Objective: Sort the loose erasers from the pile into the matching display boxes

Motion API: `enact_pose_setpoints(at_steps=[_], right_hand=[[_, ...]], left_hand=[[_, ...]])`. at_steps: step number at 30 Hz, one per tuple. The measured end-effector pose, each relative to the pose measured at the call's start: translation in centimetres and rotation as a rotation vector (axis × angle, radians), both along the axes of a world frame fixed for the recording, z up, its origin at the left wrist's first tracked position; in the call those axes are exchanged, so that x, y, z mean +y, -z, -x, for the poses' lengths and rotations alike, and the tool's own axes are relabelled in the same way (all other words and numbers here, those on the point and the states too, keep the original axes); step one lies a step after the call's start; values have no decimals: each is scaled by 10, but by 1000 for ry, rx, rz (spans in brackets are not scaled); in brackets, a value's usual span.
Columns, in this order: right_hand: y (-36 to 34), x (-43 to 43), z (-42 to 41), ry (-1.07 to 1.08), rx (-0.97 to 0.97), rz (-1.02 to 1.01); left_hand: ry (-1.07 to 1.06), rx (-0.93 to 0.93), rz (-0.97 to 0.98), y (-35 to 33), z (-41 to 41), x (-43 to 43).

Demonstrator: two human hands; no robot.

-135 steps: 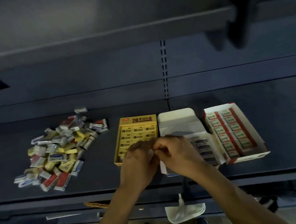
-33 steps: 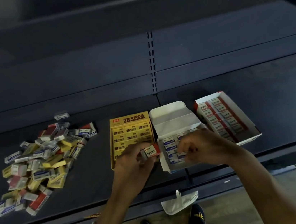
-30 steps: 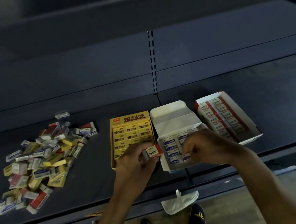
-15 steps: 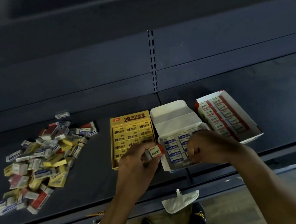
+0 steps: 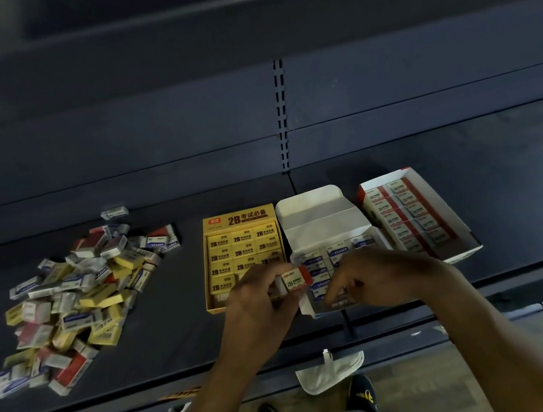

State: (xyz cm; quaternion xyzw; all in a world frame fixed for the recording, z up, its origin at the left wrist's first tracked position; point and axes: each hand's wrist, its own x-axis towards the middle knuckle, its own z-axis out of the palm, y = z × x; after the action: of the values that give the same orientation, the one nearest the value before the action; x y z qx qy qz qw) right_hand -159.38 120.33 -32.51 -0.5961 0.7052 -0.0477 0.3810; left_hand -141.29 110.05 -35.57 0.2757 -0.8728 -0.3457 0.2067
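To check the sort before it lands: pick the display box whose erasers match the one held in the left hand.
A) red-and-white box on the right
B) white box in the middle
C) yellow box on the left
A: the eraser gripped by the left hand shows a white 2B label with a red end, like those in the red-and-white box.

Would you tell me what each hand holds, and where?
The left hand pinches a red 2B eraser by its left end; whether the right hand holds anything cannot be told.
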Motion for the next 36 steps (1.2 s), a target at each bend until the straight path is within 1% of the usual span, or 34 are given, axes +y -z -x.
enact_pose_setpoints(at_steps=[6, 10, 13, 16, 19, 25, 28, 36], right_hand=[[-4, 0, 3, -3, -40, 8], [2, 1, 3, 12, -36, 28], [10, 1, 3, 36, -78, 48], [6, -2, 1, -31, 25, 25], [2, -4, -2, -66, 1, -15], [-2, 2, 4, 39, -44, 17], [-1, 4, 5, 57, -57, 29], [9, 5, 8, 58, 13, -11]], left_hand=[[-1, -11, 12, 0, -1, 0], [0, -13, 3, 2, -1, -1], [-2, -7, -2, 3, -3, -1], [-9, -5, 2, 4, -4, 0], [-19, -8, 8, 3, -3, 1], [-15, -4, -9, 1, -5, 2], [-20, -7, -12, 1, -6, 2], [-20, -21, -8, -1, -6, 4]])
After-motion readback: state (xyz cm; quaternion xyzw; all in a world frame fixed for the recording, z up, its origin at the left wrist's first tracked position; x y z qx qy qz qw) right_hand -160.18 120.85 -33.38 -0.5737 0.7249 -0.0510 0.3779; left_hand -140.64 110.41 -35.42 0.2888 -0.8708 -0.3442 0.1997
